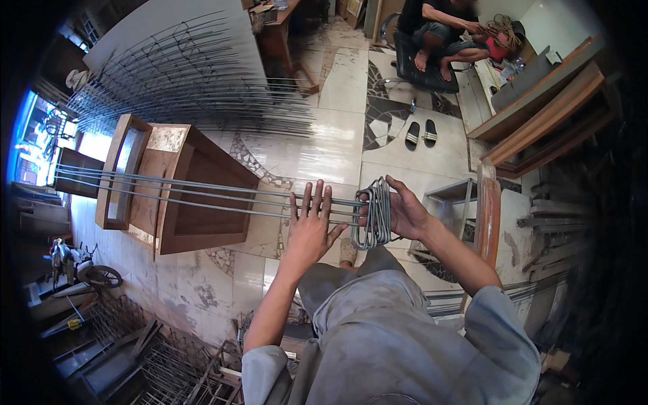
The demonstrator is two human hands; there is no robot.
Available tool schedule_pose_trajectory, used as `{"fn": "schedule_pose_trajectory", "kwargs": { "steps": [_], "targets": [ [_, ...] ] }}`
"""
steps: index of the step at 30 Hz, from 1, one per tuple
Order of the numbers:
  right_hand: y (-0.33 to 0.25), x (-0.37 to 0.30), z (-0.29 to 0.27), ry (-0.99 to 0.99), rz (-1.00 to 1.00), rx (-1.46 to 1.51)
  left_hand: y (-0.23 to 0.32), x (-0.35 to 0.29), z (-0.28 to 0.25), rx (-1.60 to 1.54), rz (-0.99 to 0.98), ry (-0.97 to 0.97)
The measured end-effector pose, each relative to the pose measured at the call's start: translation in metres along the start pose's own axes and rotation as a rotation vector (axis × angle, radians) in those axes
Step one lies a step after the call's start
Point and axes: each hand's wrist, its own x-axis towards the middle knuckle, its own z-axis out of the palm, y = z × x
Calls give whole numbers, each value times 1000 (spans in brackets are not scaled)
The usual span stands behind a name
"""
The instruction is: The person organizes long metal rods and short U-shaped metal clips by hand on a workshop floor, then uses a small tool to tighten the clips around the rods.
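Note:
Several long steel rods (256, 192) stretch from my hands to the left across a wooden cabinet (206, 196). My left hand (309, 228) lies over the rods, palm down, with its fingers outstretched and apart. Beside it, my right hand (408, 214) grips a bundle of bent steel stirrups (372, 219), rectangular loops stacked close together around the rods' right end. The right thumb sticks up beside the loops, while its other fingers are partly hidden behind them.
Wire-tied steel cages (196, 94) lie at the far left. A person (439, 34) crouches on a black chair (425, 71) at the back, beyond a pair of sandals (420, 133). A wooden frame (487, 216) stands to my right, and a motorcycle (84, 270) at the left.

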Motion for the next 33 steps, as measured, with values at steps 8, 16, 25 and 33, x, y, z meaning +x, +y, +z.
{"fn": "schedule_pose_trajectory", "kwargs": {
  "steps": [8, 16, 25, 33],
  "targets": [
    [-10, -29, -9, 110, -44, 63, 17, -5, -14, -105, -28, 6],
    [-9, -36, -19, 184, -39, 42, 19, 2, 2, 6, 11, -40],
    [-5, -29, -24, 243, -43, -3, 21, 5, 2, 12, 18, 5],
    [-10, -48, -31, 255, -49, 1, 2, 60, -13, -209, 71, -134]
  ]
}}
